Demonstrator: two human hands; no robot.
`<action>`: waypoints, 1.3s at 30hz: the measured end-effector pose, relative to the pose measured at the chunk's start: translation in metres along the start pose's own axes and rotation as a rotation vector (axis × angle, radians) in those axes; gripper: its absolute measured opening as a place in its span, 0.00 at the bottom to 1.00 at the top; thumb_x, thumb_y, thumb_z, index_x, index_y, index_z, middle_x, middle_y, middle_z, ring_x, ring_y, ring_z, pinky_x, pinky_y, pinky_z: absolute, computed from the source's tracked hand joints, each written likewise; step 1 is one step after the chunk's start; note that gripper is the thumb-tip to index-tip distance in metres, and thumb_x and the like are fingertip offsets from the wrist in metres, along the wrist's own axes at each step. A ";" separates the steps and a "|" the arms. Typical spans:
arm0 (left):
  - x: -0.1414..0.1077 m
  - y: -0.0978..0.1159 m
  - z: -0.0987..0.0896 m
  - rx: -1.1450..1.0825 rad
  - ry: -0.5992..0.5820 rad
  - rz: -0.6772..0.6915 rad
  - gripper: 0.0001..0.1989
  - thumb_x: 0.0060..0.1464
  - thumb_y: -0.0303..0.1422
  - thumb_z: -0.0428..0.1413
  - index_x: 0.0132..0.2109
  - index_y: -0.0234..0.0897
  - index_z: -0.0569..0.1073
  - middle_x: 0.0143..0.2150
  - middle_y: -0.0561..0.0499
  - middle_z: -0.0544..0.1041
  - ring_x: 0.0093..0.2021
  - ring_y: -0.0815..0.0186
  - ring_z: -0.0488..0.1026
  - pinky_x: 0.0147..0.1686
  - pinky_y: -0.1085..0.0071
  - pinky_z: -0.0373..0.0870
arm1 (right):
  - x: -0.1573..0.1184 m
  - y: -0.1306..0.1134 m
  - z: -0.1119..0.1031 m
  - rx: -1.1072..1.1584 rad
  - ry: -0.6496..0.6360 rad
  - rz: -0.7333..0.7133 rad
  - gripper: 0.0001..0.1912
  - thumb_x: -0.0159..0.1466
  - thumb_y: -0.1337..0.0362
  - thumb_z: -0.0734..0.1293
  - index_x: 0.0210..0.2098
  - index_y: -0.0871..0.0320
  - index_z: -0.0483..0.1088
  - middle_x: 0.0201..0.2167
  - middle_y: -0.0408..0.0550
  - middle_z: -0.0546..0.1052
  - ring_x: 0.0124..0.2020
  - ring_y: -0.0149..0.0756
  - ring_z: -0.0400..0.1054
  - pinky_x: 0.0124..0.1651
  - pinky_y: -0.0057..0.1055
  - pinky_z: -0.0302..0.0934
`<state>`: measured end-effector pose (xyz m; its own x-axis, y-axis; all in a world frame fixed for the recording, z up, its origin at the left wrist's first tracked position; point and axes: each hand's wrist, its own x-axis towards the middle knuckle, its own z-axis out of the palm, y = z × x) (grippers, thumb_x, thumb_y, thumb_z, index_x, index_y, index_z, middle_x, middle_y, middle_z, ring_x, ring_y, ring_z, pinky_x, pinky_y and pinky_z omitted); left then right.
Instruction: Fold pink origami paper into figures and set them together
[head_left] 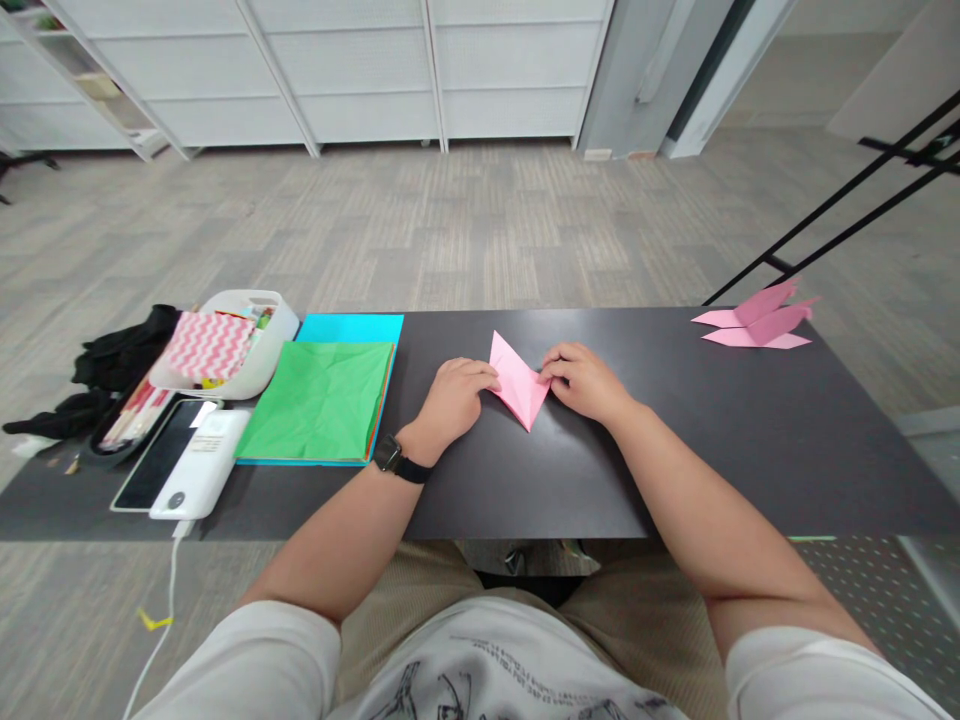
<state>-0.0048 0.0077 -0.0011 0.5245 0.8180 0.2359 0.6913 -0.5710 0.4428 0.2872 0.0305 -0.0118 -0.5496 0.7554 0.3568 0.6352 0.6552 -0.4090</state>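
Observation:
A folded piece of pink origami paper lies on the dark table in front of me, kite-shaped, one point facing away and one toward me. My left hand has its fingertips closed on the paper's left edge. At the right corner, my right hand pinches the paper between thumb and fingers. Two finished-looking pink folded paper figures with raised wings stand at the table's far right.
Left on the dark table lie green paper over blue sheets, a white power bank with a cable, a phone, a white basket and a black cloth item. A black metal frame leans beyond the right end.

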 end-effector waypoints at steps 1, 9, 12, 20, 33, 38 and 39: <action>-0.001 0.001 -0.001 0.000 -0.027 0.014 0.23 0.54 0.16 0.50 0.42 0.44 0.84 0.53 0.54 0.87 0.54 0.59 0.80 0.63 0.53 0.68 | -0.001 -0.001 -0.001 -0.011 -0.014 0.003 0.14 0.66 0.73 0.66 0.36 0.51 0.83 0.44 0.51 0.80 0.47 0.45 0.73 0.55 0.46 0.65; -0.010 0.023 -0.012 0.038 -0.009 -0.061 0.12 0.64 0.30 0.56 0.38 0.45 0.85 0.51 0.54 0.88 0.53 0.56 0.81 0.71 0.46 0.60 | -0.001 -0.016 -0.005 -0.073 -0.082 0.081 0.05 0.69 0.61 0.72 0.40 0.52 0.82 0.43 0.50 0.81 0.46 0.47 0.72 0.53 0.46 0.63; -0.009 0.028 -0.009 0.077 -0.007 -0.108 0.10 0.67 0.34 0.57 0.41 0.45 0.84 0.52 0.51 0.87 0.54 0.56 0.81 0.73 0.46 0.58 | 0.002 -0.019 0.000 -0.086 -0.094 0.081 0.07 0.71 0.59 0.71 0.46 0.52 0.82 0.44 0.51 0.81 0.47 0.47 0.72 0.54 0.46 0.63; -0.007 0.015 0.003 0.146 0.005 -0.179 0.16 0.71 0.30 0.53 0.55 0.49 0.83 0.64 0.51 0.83 0.67 0.50 0.75 0.74 0.38 0.55 | 0.006 -0.020 0.019 -0.204 -0.021 0.101 0.13 0.73 0.59 0.70 0.53 0.50 0.83 0.50 0.56 0.79 0.52 0.53 0.69 0.55 0.51 0.64; -0.017 0.031 0.008 0.165 -0.011 -0.142 0.25 0.65 0.47 0.64 0.65 0.45 0.75 0.72 0.41 0.73 0.72 0.37 0.66 0.75 0.29 0.47 | -0.002 -0.013 0.014 -0.150 -0.109 0.096 0.25 0.66 0.52 0.78 0.61 0.46 0.80 0.59 0.57 0.75 0.59 0.59 0.67 0.63 0.60 0.64; -0.018 0.034 0.010 0.169 -0.001 -0.147 0.29 0.63 0.51 0.65 0.65 0.43 0.74 0.73 0.38 0.71 0.72 0.36 0.65 0.75 0.26 0.45 | -0.004 -0.016 0.010 -0.171 -0.156 0.088 0.33 0.63 0.46 0.79 0.64 0.49 0.77 0.62 0.60 0.73 0.62 0.63 0.67 0.65 0.62 0.64; -0.018 0.034 0.010 0.169 -0.001 -0.147 0.30 0.62 0.52 0.65 0.65 0.43 0.74 0.73 0.38 0.71 0.72 0.36 0.65 0.75 0.26 0.44 | -0.004 -0.017 0.010 -0.171 -0.156 0.085 0.34 0.63 0.45 0.79 0.65 0.49 0.76 0.62 0.60 0.73 0.63 0.63 0.66 0.65 0.63 0.64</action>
<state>0.0143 -0.0271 0.0007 0.4122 0.8934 0.1789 0.8337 -0.4490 0.3214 0.2733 0.0161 -0.0142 -0.5591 0.8076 0.1875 0.7581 0.5896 -0.2786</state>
